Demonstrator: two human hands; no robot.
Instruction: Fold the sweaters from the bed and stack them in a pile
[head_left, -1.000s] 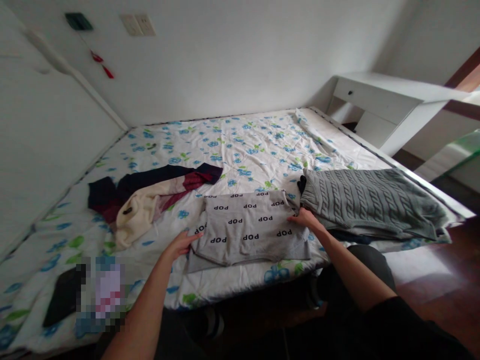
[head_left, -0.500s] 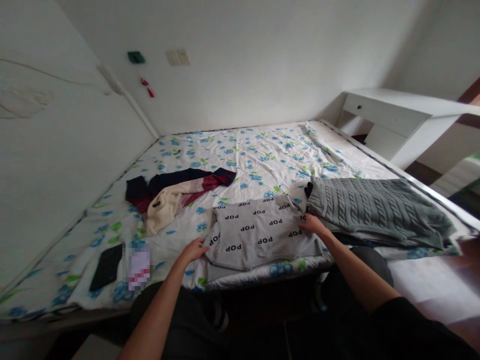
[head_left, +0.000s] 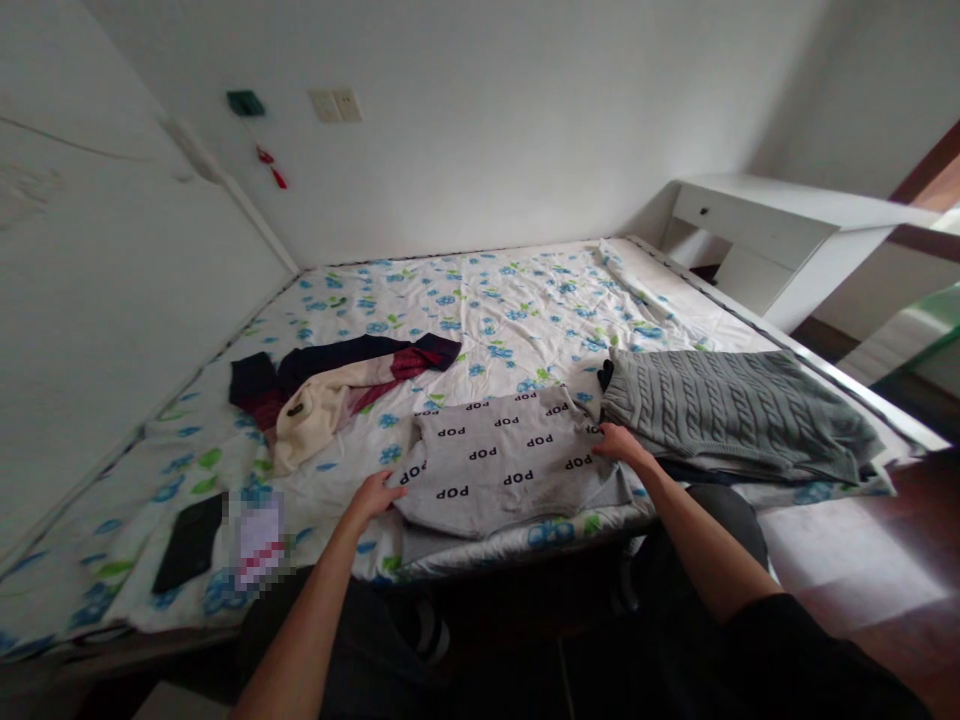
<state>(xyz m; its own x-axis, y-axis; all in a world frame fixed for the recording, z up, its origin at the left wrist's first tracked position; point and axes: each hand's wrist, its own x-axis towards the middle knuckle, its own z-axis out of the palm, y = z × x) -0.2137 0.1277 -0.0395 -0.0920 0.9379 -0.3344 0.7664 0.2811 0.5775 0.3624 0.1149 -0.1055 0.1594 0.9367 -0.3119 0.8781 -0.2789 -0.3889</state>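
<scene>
A grey sweater [head_left: 502, 460] printed with "POP" lettering lies folded on the bed close to its front edge, the print upside down from here. My left hand [head_left: 375, 495] pinches its left edge, fingers closed on the cloth. At the opposite edge my right hand [head_left: 622, 443] grips the same sweater. Just right of that hand is a grey-green cable-knit sweater [head_left: 727, 410], lying over darker cloth. A navy, maroon and cream sweater [head_left: 330, 390] lies loosely spread at the left.
A floral sheet [head_left: 487, 290] covers the bed. A black flat object [head_left: 189, 545] and a blurred pale item [head_left: 259, 540] lie near the front left. Walls bound the back and left. A white desk [head_left: 757, 240] stands beyond the right edge.
The view has turned slightly right, so everything sits a little further left. Both hands keep hold of the grey printed sweater, which looks nearly unchanged.
</scene>
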